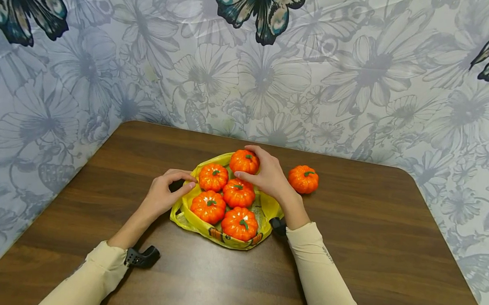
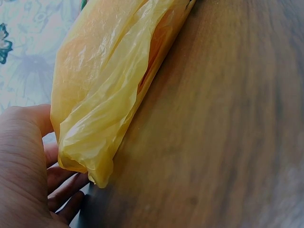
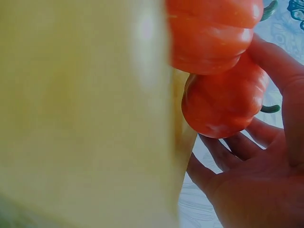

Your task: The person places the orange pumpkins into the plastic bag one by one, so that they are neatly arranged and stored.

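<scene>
yellow bag (image 2: pixel 102 90) hides head view's pumpkins (image 1: pixel 230 191).

Yellow bag (image 1: pixel 191 221) holds five pumpkins packed touching, no gap between them for fingers. Left hand (image 1: pixel 165 196) blocks bag's left rim, right hand (image 1: pixel 268 174) its far right. Lone pumpkin (image 1: pixel 303 179) stands right of bag. Table (image 1: pixel 388 252) bare in front of bag and far right; wall (image 1: pixel 356 84) close behind.

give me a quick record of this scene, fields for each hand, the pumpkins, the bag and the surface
left hand: pinches the left edge of the yellow bag
right hand: grips the far pumpkin at the bag's back edge
pumpkins on bag: five, counting the gripped one
loose pumpkin: on the table, right of the bag
surface: brown wooden table
</scene>
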Demonstrator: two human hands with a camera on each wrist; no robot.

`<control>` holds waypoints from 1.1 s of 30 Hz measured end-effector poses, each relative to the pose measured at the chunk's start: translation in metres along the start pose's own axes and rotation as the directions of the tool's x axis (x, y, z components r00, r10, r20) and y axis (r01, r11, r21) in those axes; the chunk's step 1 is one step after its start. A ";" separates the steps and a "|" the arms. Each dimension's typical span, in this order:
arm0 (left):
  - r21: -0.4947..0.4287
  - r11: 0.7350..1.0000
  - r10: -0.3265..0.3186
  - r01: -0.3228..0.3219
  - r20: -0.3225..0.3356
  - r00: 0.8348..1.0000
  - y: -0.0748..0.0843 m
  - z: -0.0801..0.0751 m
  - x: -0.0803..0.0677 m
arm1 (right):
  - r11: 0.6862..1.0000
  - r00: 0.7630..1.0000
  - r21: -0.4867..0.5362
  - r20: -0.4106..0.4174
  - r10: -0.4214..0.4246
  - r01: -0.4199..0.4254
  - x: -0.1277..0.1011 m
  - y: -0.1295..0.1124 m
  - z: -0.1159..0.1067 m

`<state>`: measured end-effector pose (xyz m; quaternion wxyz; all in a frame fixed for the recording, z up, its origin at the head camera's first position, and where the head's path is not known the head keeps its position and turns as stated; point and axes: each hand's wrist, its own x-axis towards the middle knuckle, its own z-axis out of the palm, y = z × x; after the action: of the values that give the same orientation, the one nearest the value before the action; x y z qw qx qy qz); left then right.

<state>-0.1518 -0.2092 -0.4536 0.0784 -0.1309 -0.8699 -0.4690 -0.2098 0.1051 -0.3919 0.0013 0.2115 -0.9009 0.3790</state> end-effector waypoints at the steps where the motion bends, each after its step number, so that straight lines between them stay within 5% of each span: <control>1: -0.001 1.000 -0.004 0.004 0.002 1.000 0.001 0.000 0.000 | 1.000 1.000 0.000 0.002 0.002 -0.002 0.000 0.000 0.000; 33: -0.005 1.000 -0.011 0.011 0.002 1.000 0.001 0.000 0.003 | 0.998 0.998 -0.013 0.012 -0.058 0.058 0.004 0.008 0.004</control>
<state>-0.1548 -0.2079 -0.4524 0.0747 -0.1266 -0.8696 -0.4714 -0.2158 0.1059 -0.3999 0.0083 0.2397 -0.8970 0.3714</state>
